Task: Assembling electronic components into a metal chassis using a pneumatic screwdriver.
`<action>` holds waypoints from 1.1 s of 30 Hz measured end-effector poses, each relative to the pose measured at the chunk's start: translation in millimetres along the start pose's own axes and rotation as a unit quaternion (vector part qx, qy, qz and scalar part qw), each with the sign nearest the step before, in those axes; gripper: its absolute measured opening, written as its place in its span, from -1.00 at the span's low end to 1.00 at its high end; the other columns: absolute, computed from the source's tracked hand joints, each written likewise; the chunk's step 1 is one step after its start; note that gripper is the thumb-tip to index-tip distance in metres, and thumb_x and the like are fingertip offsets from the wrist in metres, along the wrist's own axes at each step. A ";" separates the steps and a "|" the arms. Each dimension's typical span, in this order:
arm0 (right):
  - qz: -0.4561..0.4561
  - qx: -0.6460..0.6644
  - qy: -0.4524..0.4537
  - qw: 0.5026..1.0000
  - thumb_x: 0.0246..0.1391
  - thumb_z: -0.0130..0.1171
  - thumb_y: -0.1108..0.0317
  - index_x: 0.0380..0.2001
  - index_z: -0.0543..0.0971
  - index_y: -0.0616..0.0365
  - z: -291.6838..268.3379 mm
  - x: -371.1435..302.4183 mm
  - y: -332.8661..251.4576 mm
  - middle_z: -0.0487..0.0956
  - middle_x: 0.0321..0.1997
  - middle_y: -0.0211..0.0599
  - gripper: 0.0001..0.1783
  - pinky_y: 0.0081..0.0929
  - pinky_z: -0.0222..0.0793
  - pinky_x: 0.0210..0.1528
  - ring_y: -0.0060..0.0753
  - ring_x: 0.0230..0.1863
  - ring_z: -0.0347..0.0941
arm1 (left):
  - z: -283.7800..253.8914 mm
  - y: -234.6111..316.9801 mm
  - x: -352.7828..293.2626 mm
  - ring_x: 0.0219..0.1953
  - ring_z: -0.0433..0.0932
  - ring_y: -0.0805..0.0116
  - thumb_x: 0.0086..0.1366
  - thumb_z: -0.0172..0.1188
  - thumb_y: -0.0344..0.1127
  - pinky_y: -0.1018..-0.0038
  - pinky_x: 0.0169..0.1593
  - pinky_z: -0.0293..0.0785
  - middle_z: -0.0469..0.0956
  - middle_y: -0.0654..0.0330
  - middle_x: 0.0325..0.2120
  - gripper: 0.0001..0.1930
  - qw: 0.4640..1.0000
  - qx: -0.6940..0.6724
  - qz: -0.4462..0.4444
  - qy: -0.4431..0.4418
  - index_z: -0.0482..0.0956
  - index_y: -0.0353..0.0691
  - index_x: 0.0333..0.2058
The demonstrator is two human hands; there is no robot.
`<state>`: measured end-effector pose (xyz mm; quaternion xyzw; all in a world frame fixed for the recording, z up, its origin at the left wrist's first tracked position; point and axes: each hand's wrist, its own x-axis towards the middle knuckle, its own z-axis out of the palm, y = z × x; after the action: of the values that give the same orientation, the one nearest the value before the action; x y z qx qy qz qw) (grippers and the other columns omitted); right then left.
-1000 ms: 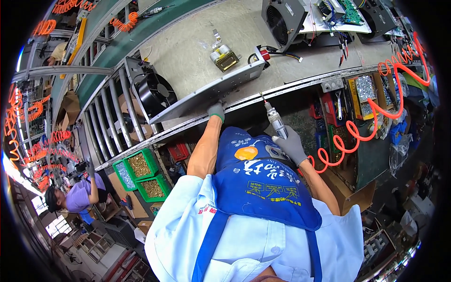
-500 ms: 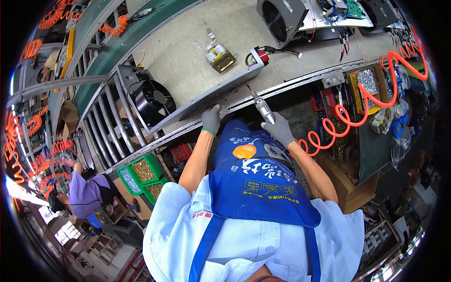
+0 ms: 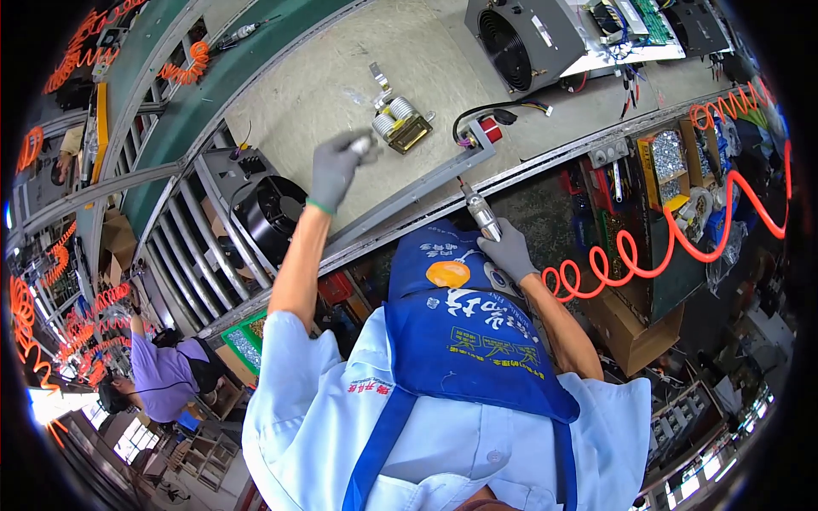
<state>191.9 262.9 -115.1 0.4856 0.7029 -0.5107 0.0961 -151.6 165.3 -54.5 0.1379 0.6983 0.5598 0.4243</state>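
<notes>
In my gloved right hand (image 3: 509, 247) is a silver pneumatic screwdriver (image 3: 483, 217), fingers wrapped round its body, its bit pointing up toward the bench edge. My gloved left hand (image 3: 335, 170) is raised over the bench, left of a transformer-like part (image 3: 403, 126) with white coils and a metal bracket. Motion smears its fingers, so their grip is unclear. Between my hands a long grey metal panel (image 3: 409, 189) slants along the bench's front edge, seen nearly edge-on. At its right end sits a red-and-white component (image 3: 489, 130) with a black cable.
A black fan (image 3: 271, 209) in a grey housing stands left of the panel, beside metal rollers (image 3: 200, 234). A grey fan box (image 3: 521, 47) is at the back right. A red coiled hose (image 3: 635, 264) hangs right. Screw bins (image 3: 667, 153) stand near it. A person in purple (image 3: 170, 379) is far left.
My left hand has left the panel's lower edge and moved up over the bench toward the transformer-like part. The panel has tipped and shows its narrow flange. The screwdriver stays in my right hand.
</notes>
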 end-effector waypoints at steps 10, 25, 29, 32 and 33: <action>0.045 -0.023 0.012 0.999 -0.15 0.30 0.20 -0.11 0.49 0.19 13.6 -0.8 -2.9 0.60 -0.29 -0.01 -0.49 -0.30 0.43 -0.18 -0.14 -0.23 0.58 | -25.6 -75.3 207.5 -0.40 0.51 0.48 0.25 0.18 -0.30 0.52 -0.34 0.47 0.59 0.21 -0.35 -0.77 0.986 0.066 -0.111 -0.105 0.56 -0.27 -0.16; 0.072 0.046 0.026 0.996 -0.14 0.31 0.23 -0.14 0.48 0.16 31.5 2.4 -2.5 0.60 -0.33 -0.02 -0.54 -0.27 0.43 -0.23 -0.09 -0.27 0.58 | 73.5 -84.3 126.6 -0.38 0.54 0.39 0.20 0.16 -0.31 0.47 -0.24 0.45 0.60 0.13 -0.43 -0.82 0.972 0.216 0.037 -0.080 0.61 -0.22 -0.25; 0.075 0.037 0.038 0.996 -0.14 0.32 0.23 -0.16 0.49 0.17 35.5 3.1 1.0 0.61 -0.32 -0.03 -0.55 -0.29 0.44 -0.23 -0.11 -0.28 0.58 | 84.3 -88.2 108.4 -0.35 0.57 0.36 0.21 0.15 -0.31 0.44 -0.22 0.46 0.60 0.13 -0.42 -0.83 0.972 0.219 0.015 -0.089 0.60 -0.21 -0.25; 0.073 0.040 0.044 0.996 -0.14 0.32 0.23 -0.16 0.49 0.18 36.5 4.8 -0.8 0.61 -0.32 -0.03 -0.55 -0.30 0.44 -0.23 -0.11 -0.28 0.59 | 81.7 -81.2 104.8 -0.34 0.58 0.29 0.21 0.15 -0.31 0.41 -0.21 0.47 0.61 0.11 -0.41 -0.84 0.968 0.236 0.009 -0.082 0.59 -0.19 -0.25; 0.076 0.036 0.042 0.996 -0.14 0.32 0.23 -0.17 0.49 0.18 36.3 5.1 -1.2 0.61 -0.32 -0.03 -0.55 -0.31 0.44 -0.23 -0.12 -0.28 0.59 | 82.6 -81.6 102.2 -0.34 0.58 0.29 0.21 0.15 -0.31 0.41 -0.21 0.47 0.61 0.11 -0.41 -0.84 0.968 0.237 0.008 -0.081 0.59 -0.19 -0.25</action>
<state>175.3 236.3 -134.3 0.5615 0.6488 -0.5060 0.0876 -128.4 261.1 -173.8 0.2850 0.7730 0.3684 0.4306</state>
